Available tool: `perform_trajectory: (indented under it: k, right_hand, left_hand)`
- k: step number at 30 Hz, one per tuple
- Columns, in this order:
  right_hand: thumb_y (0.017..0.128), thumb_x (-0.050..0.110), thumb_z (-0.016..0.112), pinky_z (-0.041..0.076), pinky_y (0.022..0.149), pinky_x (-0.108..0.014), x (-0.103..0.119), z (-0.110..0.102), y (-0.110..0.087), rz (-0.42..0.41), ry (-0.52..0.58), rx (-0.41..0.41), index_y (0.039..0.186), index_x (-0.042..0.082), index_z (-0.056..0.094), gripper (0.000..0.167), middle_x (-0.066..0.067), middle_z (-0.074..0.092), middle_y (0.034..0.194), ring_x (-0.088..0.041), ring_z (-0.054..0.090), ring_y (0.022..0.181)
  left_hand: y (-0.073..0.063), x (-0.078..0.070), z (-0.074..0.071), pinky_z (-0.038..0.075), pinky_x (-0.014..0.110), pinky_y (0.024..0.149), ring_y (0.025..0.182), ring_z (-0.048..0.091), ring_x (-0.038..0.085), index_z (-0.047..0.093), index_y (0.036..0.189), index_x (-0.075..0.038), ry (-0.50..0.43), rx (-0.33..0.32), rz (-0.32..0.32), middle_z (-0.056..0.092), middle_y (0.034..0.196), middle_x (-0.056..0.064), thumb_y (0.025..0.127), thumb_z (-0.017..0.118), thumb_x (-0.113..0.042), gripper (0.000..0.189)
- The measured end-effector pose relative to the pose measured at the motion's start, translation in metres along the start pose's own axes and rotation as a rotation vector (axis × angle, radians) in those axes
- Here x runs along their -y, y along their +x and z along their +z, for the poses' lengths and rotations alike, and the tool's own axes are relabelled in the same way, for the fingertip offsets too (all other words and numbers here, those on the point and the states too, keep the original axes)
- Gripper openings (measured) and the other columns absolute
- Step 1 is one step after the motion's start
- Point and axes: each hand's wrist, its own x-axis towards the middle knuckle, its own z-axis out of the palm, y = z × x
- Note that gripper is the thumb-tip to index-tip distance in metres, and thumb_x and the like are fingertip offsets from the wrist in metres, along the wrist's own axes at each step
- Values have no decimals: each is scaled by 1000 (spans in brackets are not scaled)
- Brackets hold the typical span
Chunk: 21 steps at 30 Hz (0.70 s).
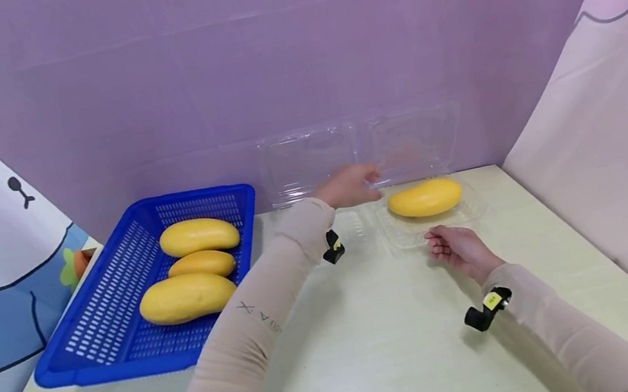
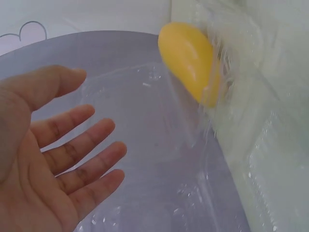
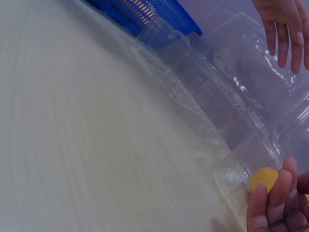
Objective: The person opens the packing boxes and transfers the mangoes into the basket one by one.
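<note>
A yellow mango [image 1: 425,198] lies in the base of the right clear plastic clamshell container [image 1: 399,237], whose lid [image 1: 414,143] stands raised against the wall. My left hand [image 1: 348,185] is in the air before the lids, to the left of this mango. Its fingers are spread and hold nothing in the left wrist view. My right hand [image 1: 459,248] is at the container's front rim with fingers loosely curled; the right wrist view shows nothing pinched between them, and contact with the rim is unclear. To the left is a second clamshell container [image 1: 350,227], its lid [image 1: 305,157] also raised.
A blue plastic basket [image 1: 113,371] with three yellow mangoes [image 1: 187,299] stands at the left of the pale table [image 1: 370,354]. Behind the containers rises a purple backdrop [image 1: 272,62]. Printed cloth panels [image 1: 627,135] flank both sides.
</note>
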Motion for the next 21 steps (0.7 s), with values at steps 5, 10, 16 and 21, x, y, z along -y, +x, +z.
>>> perform_trajectory:
  k: [5, 10, 16, 21]
  right_hand:
    - [98, 12, 44, 51, 61, -17, 2, 0, 0, 12, 4, -9, 74, 11, 67, 33, 4, 61, 66, -4, 55, 59]
    - [98, 12, 44, 51, 61, -17, 3, 1, 0, 28, 8, -23, 74, 11, 66, 32, 3, 61, 66, -5, 55, 59]
    - [98, 12, 45, 52, 62, -17, 3, 1, 1, 35, 16, -24, 75, 10, 67, 32, 3, 61, 66, -5, 55, 60]
    - [97, 12, 45, 52, 62, -17, 2, 1, 1, 36, 10, -31, 75, 11, 67, 32, 3, 61, 66, -5, 55, 60]
  left_hand:
    - [12, -3, 10, 43, 30, 97, 117, 52, 22, 54, 129, -7, -9, -14, -32, 58, 125, 7, 90, 63, -23, 43]
    - [21, -5, 22, 44, 28, 95, 113, 54, 19, 55, 127, -7, -23, -38, -38, 60, 122, 7, 89, 64, -24, 43]
    - [32, -7, 42, 46, 28, 91, 111, 56, 20, 55, 127, -4, -15, -63, -52, 61, 122, 10, 88, 64, -23, 44]
    - [40, -11, 55, 47, 30, 91, 114, 56, 21, 54, 129, -4, -30, -61, -97, 60, 126, 10, 88, 64, -21, 46]
